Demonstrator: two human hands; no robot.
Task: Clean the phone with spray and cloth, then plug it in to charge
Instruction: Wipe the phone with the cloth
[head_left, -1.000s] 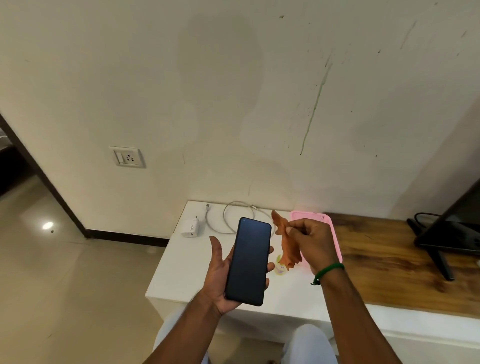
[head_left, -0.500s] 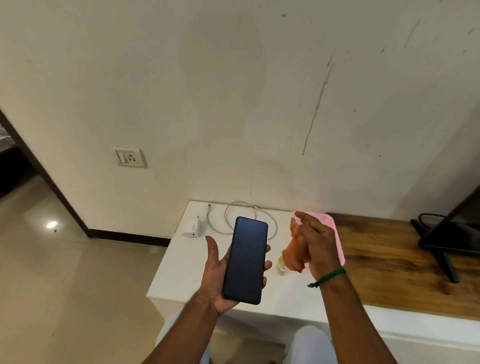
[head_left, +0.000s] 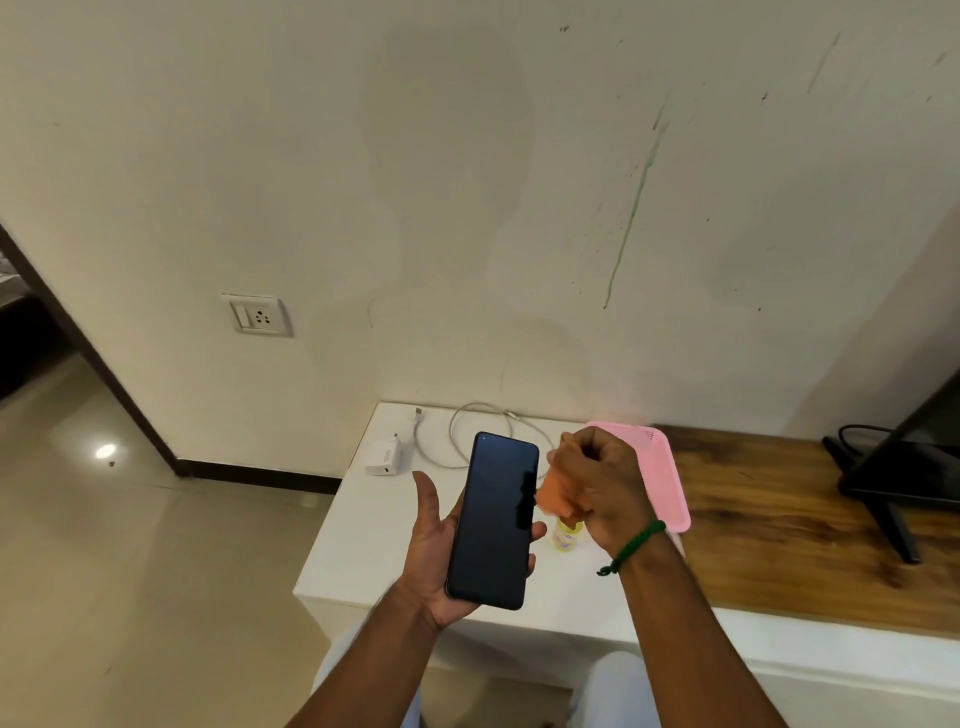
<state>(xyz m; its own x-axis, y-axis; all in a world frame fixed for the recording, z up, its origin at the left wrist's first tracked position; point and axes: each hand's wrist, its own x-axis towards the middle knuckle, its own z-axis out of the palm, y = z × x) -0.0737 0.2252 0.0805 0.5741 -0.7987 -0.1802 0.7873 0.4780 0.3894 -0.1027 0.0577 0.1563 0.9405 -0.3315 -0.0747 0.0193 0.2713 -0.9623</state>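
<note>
My left hand (head_left: 435, 551) holds a dark phone (head_left: 492, 519) screen-up over the white tabletop (head_left: 363, 561). Just right of the phone's upper edge, my right hand (head_left: 602, 483) is closed around a bunched orange cloth (head_left: 555, 493). Under that hand a small yellow spray bottle (head_left: 567, 538) stands on the table, mostly hidden. A white charger adapter (head_left: 387, 456) and a coiled white cable (head_left: 467, 436) lie at the table's far left. On the wall to the left sits a socket (head_left: 258, 315).
A pink plastic tray (head_left: 670, 478) lies behind my right hand. To the right the top turns to wood (head_left: 779, 519), where a black screen on a stand (head_left: 904, 467) sits. Tiled floor lies to the left.
My right hand has bunched the hanging orange cloth into its fist and moved it left, close to the phone's upper right edge. The phone stays in my left hand.
</note>
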